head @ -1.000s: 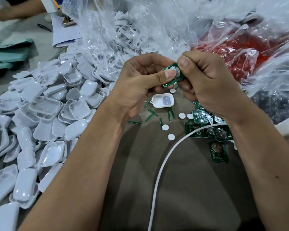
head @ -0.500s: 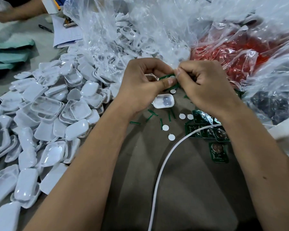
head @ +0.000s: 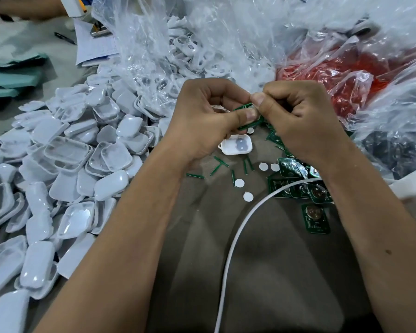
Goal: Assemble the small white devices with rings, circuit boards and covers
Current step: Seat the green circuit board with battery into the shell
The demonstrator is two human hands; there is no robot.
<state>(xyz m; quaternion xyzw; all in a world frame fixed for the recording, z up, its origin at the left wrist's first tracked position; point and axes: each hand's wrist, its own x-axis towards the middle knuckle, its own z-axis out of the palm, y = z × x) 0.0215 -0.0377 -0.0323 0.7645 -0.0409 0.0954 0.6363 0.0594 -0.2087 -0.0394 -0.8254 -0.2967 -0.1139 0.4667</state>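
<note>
**Both hands pinch one green board above the open shell**

The left hand (head: pixel 202 116) and right hand (head: pixel 300 116) meet at the centre of the view, fingers curled, thumbs pressed close together on a small green circuit board (head: pixel 246 124). Judging by the grip, the thumbs are bracing the board to snap a strip off its edge: thin green offcuts (head: pixel 220 161) lie scattered on the brown tabletop (head: pixel 274 272) just below, toward 6 o'clock.

Directly under the hands sits an open white device shell (head: pixel 237 145), hollow side up, likely parked there so the board can drop straight in. White round discs (head: pixel 239 183) lie near it. More circuit boards (head: pixel 315 218) wait at 4 o'clock of the hands; a heap of white covers (head: pixel 82 164) spreads toward 9 o'clock, within easy reach.

Most of the held board is hidden by the thumbs and knuckles, so its component side cannot be made out. A white cable (head: pixel 233 248) crosses the boards and runs off the bottom edge. The clear plastic bags (head: pixel 226 32) at 12 o'clock blur their contents; the red material (head: pixel 322 73) at 2 o'clock cannot be identified.
</note>
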